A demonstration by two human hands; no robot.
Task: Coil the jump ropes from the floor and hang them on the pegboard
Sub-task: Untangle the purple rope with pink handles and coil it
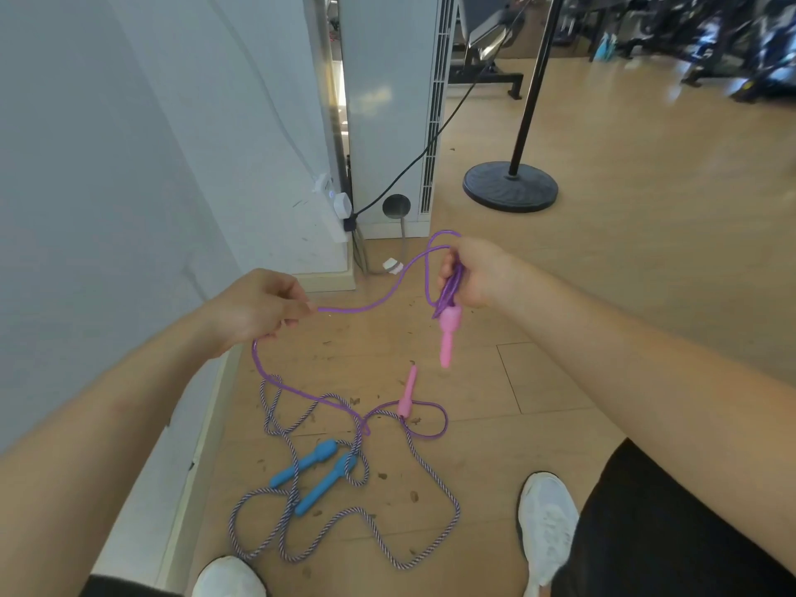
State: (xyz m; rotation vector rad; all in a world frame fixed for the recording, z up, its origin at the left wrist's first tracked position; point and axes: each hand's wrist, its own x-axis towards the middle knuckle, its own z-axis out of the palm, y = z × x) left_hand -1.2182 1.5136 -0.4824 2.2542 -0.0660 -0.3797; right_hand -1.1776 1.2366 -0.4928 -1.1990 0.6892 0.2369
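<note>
My right hand (476, 271) grips a few loops of the purple jump rope (370, 301), and one pink handle (449, 333) hangs below its fingers. My left hand (258, 305) pinches the same cord farther along, so a span runs between both hands. From my left hand the cord drops to the floor, where the second pink handle (407, 394) lies. A striped jump rope (413, 463) with two blue handles (318, 471) lies tangled on the wooden floor below my hands. No pegboard is in view.
A white wall (107, 187) runs along the left. A white floor-standing unit (387, 109) with a power strip and black cable stands ahead. A black pole on a round base (510, 187) stands to the right. My white shoes (547, 523) are at the bottom.
</note>
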